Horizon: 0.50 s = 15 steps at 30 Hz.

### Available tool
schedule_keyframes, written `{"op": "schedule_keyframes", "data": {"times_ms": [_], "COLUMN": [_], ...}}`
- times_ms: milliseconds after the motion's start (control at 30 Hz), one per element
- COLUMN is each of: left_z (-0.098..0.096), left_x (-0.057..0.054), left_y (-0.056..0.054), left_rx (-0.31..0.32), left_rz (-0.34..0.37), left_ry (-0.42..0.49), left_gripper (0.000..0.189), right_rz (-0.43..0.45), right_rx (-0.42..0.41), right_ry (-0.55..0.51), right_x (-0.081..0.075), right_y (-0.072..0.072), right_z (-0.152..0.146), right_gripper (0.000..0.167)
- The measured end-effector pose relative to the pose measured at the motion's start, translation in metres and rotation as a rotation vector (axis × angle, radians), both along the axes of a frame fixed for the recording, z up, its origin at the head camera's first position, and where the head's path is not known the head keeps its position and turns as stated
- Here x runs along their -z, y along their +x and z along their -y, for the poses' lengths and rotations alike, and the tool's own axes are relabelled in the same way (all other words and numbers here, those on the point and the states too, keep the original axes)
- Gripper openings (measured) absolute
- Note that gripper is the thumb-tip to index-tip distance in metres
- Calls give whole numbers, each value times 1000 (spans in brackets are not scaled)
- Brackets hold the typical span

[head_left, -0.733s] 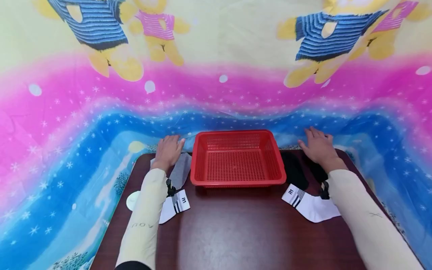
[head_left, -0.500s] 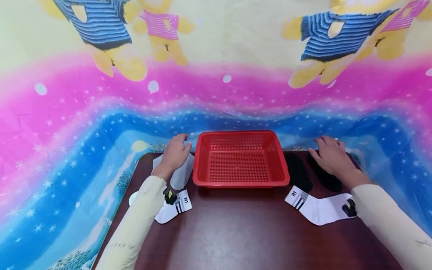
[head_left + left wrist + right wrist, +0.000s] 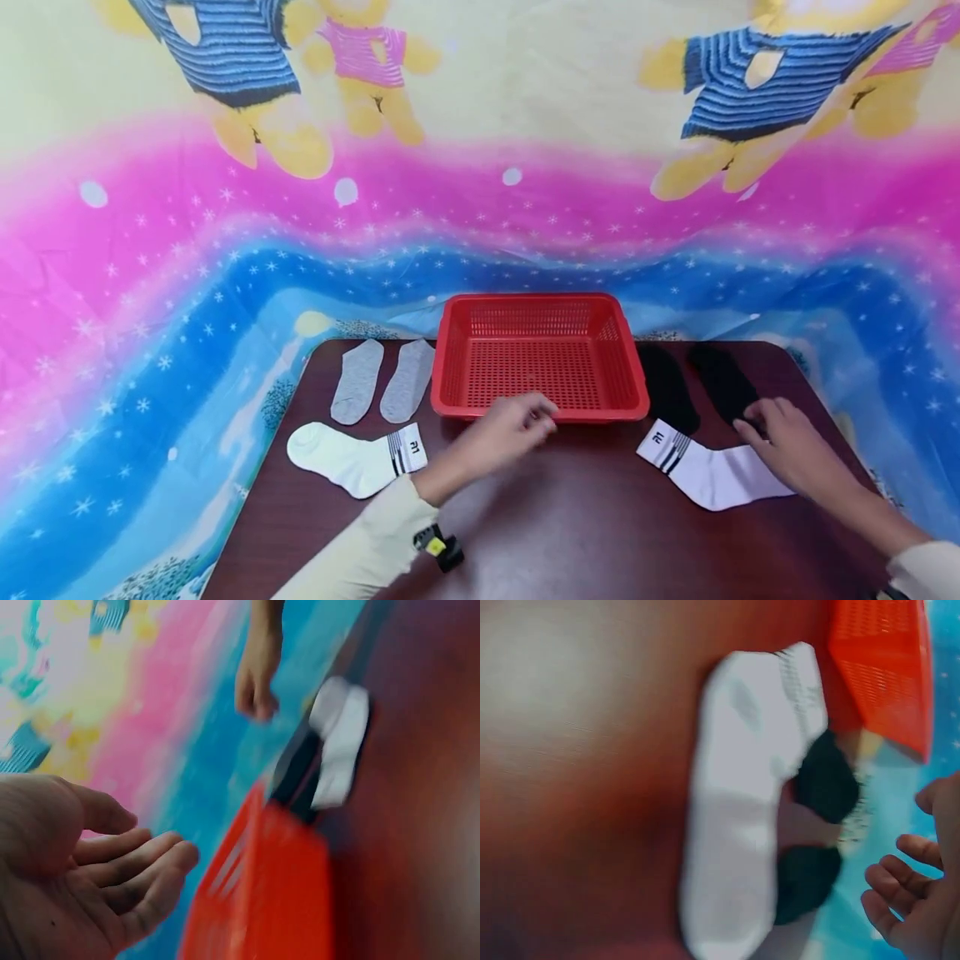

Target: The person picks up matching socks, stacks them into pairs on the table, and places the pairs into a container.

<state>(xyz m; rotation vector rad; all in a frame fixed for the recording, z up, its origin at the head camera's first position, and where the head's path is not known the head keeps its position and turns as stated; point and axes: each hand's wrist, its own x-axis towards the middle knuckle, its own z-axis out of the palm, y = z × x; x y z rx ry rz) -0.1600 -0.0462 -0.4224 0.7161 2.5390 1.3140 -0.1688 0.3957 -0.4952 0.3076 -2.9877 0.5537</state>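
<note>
At the left of the worktop (image 3: 585, 542), two grey socks (image 3: 356, 383) lie lengthwise away from the person, and nearer in a left white sock (image 3: 348, 460) runs crosswise, toe left and cuff right, back to the left of the left hand (image 3: 504, 432). That hand hangs before the front rim of the red basket (image 3: 592, 414), fingers loosely bent and holding nothing. Right of the basket, two black socks (image 3: 666, 387) slant away leftward, and the right hand (image 3: 798, 450), fingers relaxed, holding nothing, is the nearer to the right white sock (image 3: 708, 479), whose long axis runs from its cuff at far left to its toe by that hand; contact cannot be told.
</note>
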Motion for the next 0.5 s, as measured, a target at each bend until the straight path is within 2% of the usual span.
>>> {"op": "schedule_keyframes", "data": {"times_ms": [133, 233, 300, 367, 500], "left_z": [-42, -74, -96, -116, -144], "left_x": [31, 55, 68, 78, 92], "left_y": [17, 25, 28, 29, 20], "left_rx": [158, 189, 163, 108, -17], "left_rz": [-55, -154, -193, -200, -198], "left_ry": [-97, -245, -332, -394, -474], "left_gripper": [20, 21, 23, 25, 23], "right_rz": [40, 26, 17, 17, -2], "right_rx": [61, 121, 177, 226, 260], "right_ry": [-4, 22, 43, 51, 51], "right_x": [21, 36, 45, 53, 64], "right_y": [23, 32, 35, 35, 26], "right_z": [-10, -20, -27, -34, -48], "right_gripper": [34, 35, 39, 43, 53]}}
